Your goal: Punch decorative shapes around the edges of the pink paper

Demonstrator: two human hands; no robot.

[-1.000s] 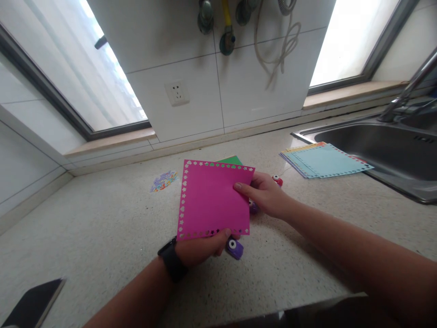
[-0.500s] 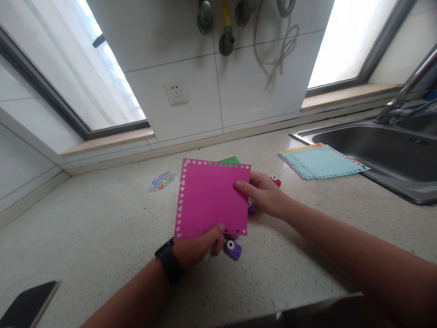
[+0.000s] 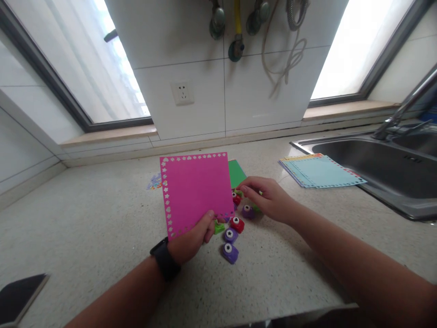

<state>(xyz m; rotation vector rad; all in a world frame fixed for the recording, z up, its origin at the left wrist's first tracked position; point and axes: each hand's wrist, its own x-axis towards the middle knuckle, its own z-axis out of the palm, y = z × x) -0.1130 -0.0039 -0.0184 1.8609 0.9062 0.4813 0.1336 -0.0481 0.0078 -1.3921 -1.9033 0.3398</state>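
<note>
Gripping a pink paper sheet (image 3: 198,191) one-handed

Left hand (image 3: 194,236) clasps the sheet's near edge, thumb on top, tilting it above the counter. Right hand (image 3: 268,196) is apart from it, fingers bent near small craft punches (image 3: 236,223); whether it holds one I cannot tell. Farther off, a green sheet (image 3: 236,174) lies behind, paper scraps (image 3: 154,181) far left, and a light-blue sheet (image 3: 332,172) right, beside the sink (image 3: 303,149).

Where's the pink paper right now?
In the head view, the pink paper is just left of centre, held by the left hand at its lower edge, with the green paper showing past its right edge.
</note>
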